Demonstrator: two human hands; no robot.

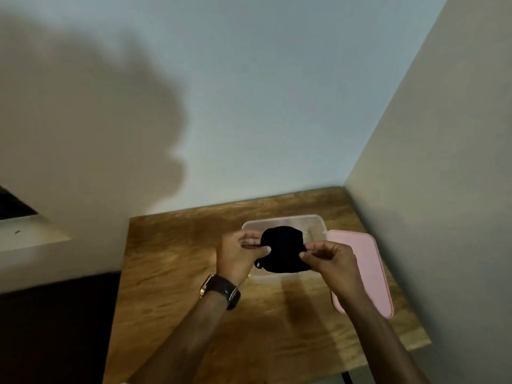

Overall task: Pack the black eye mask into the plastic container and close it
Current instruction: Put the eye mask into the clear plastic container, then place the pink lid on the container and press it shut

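While both hands are raised over the wooden table (171,273), I see the soft black fabric eye mask (284,249) stretched between them. The left hand (238,256) pinches the left edge of the mask with thumb and fingers, and the right hand (329,259) pinches the right edge in the same way, so each hand is closed on the mask and the two hands are apart, with the mask filling the space between. A small loop of the mask hangs at its lower left corner, just beside the left palm.

Directly behind and under the hands stands the clear rectangular plastic container (313,221), open at the top. The mask is in front of its opening (whether it already touches the inside I cannot tell, because the black cloth hides the bottom). To the right of the right hand lies the flat pink plastic lid (368,267), touching the right side of the container and partly covered by the right wrist.

On the left wrist I see a dark brown wristwatch (221,291) with a metal case.
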